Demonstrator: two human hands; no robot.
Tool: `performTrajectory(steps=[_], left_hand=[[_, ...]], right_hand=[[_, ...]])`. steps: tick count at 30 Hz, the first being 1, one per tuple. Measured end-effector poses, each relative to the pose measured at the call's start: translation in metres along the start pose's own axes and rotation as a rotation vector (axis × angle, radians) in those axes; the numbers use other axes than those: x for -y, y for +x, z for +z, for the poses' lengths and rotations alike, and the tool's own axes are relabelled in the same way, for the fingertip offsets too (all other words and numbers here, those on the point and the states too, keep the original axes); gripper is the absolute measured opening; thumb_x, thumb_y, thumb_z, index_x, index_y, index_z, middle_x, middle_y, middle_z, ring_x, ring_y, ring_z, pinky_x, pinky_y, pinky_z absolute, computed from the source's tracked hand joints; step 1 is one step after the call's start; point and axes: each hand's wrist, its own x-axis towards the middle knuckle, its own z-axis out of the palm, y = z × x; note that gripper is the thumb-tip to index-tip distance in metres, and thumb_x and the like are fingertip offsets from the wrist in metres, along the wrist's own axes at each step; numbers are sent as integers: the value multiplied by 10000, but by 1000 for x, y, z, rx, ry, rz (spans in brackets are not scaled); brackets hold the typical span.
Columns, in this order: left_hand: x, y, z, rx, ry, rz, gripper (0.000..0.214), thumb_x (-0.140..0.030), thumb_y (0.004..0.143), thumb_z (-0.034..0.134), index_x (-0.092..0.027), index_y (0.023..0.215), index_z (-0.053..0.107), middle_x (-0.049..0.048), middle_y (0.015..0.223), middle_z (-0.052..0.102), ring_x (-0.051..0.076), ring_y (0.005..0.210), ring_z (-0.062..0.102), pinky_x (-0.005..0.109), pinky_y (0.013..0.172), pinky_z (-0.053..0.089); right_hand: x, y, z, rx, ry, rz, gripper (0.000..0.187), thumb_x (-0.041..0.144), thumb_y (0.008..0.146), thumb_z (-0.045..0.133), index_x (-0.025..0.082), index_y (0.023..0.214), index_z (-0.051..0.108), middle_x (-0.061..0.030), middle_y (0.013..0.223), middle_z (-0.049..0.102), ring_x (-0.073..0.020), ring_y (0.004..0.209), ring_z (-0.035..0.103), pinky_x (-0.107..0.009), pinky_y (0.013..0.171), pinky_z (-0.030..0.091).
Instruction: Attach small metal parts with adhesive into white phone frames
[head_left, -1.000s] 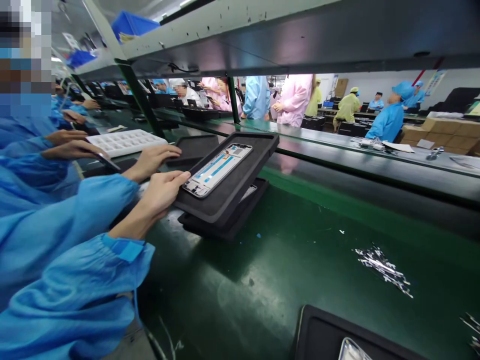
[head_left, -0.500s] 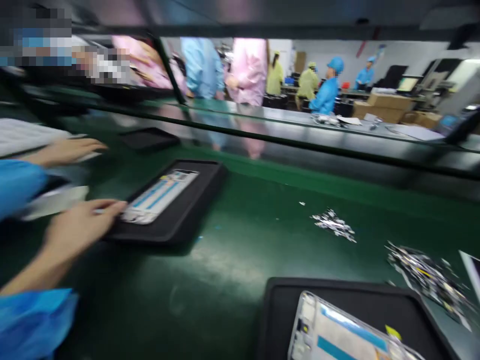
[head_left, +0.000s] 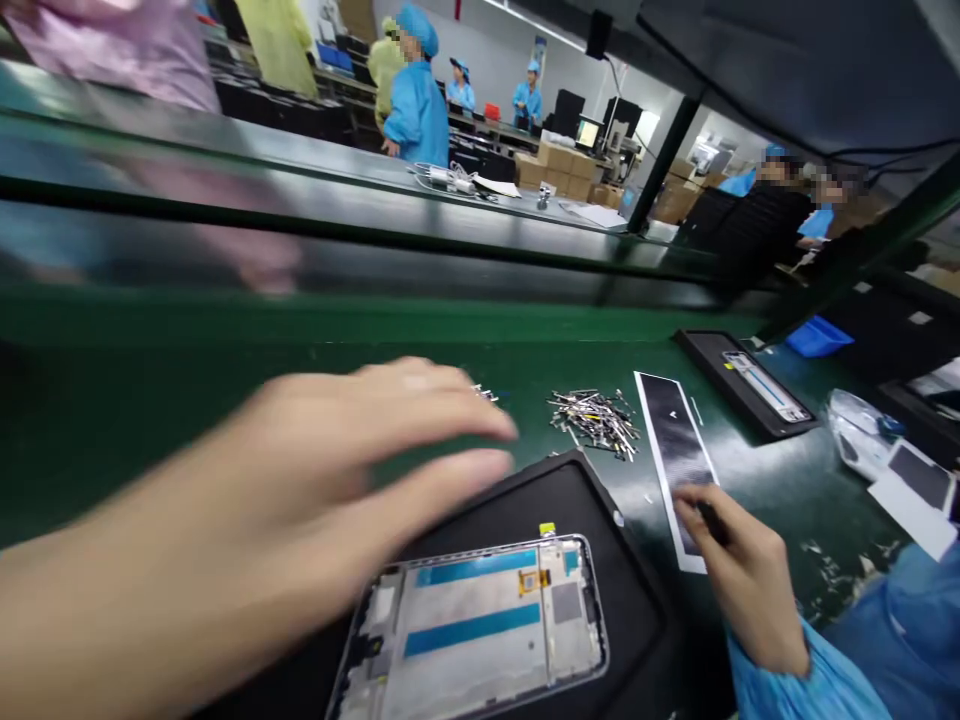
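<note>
My left hand (head_left: 375,440), large and blurred, hovers over the left part of a black tray (head_left: 622,560). Its fingers are apart and nothing shows in them. In that tray lies an opened phone frame (head_left: 480,625) with blue strips, an orange flex piece and a yellow tab. My right hand (head_left: 742,570), in a blue sleeve, is at the lower end of a white-edged sheet with a dark strip (head_left: 679,430). Its fingers are pinched together around something dark and small; what it is cannot be made out.
A pile of small thin parts (head_left: 596,420) lies beyond the tray. Farther right, another black tray (head_left: 791,430) holds a second phone frame (head_left: 765,385). A clear plastic bag (head_left: 859,435) and a blue bin (head_left: 817,337) are at the right. Co-workers stand beyond the bench rail.
The view has swung right. Two blue-sleeved hands by another tray at the left have left the picture. The near tray now shows more centrally, with both my hands in view.
</note>
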Motion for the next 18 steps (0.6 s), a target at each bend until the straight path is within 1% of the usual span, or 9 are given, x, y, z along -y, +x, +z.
performTrajectory(steps=[1,2,4,7,9,11,13,15,18], left_hand=[[-16,12,13,123,75,137,181,-439,700,576,-297,745,679,-37,821,642,233,826,563,343,773,428],[-29,25,28,281,222,274,172,-336,760,528,-245,704,663,-4,762,635,215,746,564,340,707,427],[-44,49,63,435,490,448,208,-186,802,458,-165,675,621,52,709,617,213,702,560,346,672,415],[-39,77,113,494,540,497,175,-89,755,467,-128,640,593,97,729,619,253,760,574,371,694,418],[-28,86,134,498,550,488,172,-64,735,460,-120,637,590,117,745,618,272,782,578,395,709,421],[-19,90,140,517,552,471,182,-72,743,456,-120,631,592,118,751,621,268,774,585,381,687,431],[-14,90,137,551,545,459,189,-82,753,460,-133,638,601,94,741,628,244,752,593,339,656,438],[-14,90,131,574,545,449,189,-69,747,464,-146,666,616,74,740,632,225,743,594,311,645,435],[-16,89,130,585,572,434,187,-44,727,467,-135,701,628,90,769,631,243,769,587,325,657,432]], right_hand=[[-3,5,2,1,14,24,166,329,812,478,207,781,587,6,718,605,-129,630,561,-219,572,437],[-6,9,4,-1,20,38,189,342,817,474,201,763,587,3,710,604,-133,635,557,-225,569,431],[-11,17,6,-14,26,57,222,354,824,461,189,744,586,-5,703,606,-140,641,552,-235,565,421],[-14,24,10,-16,51,65,227,339,819,452,180,731,588,-5,684,605,-140,626,545,-240,560,413],[-14,26,12,-7,75,57,216,326,813,451,182,717,581,-1,666,598,-139,617,544,-238,559,411],[-13,26,13,9,100,50,205,319,810,453,187,708,572,5,645,585,-135,600,538,-233,547,405],[-12,26,14,28,124,44,187,309,806,460,194,702,564,17,616,564,-128,576,527,-226,533,395],[-10,26,15,41,148,37,160,287,800,467,200,707,564,24,615,559,-122,572,519,-217,532,390],[-8,26,17,35,179,24,126,252,791,469,203,735,571,22,668,575,-118,602,520,-210,555,391]])
